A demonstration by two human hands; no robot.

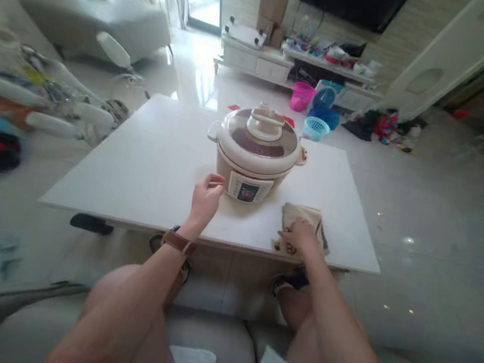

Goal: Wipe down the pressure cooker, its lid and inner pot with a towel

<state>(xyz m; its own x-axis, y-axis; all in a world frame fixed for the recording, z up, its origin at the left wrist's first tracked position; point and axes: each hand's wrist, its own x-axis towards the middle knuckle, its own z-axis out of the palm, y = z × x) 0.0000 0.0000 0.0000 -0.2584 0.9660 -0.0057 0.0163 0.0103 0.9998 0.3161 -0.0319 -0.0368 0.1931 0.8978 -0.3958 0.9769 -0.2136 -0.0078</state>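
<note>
A beige electric pressure cooker (254, 159) with a clear-topped lid, a lid handle and a front control panel stands upright on the white table. My left hand (207, 197) is just left of the panel, close to the pot's lower front; its fingers are bent and slightly apart, with nothing visible in them. Whether the fingertips touch the pot I cannot tell. To the right, my right hand (301, 235) grips a folded beige cloth (310, 215) with a dark printed pattern, lying by the table's front edge. The hand covers part of the cloth.
The white table (154, 162) has its near edge just ahead of my knees. Beyond it are a pink basket (302, 96), a light-blue basket (316, 129) and a cluttered low TV cabinet (257, 62). Exercise equipment with white padded bars (54, 124) stands left of the table.
</note>
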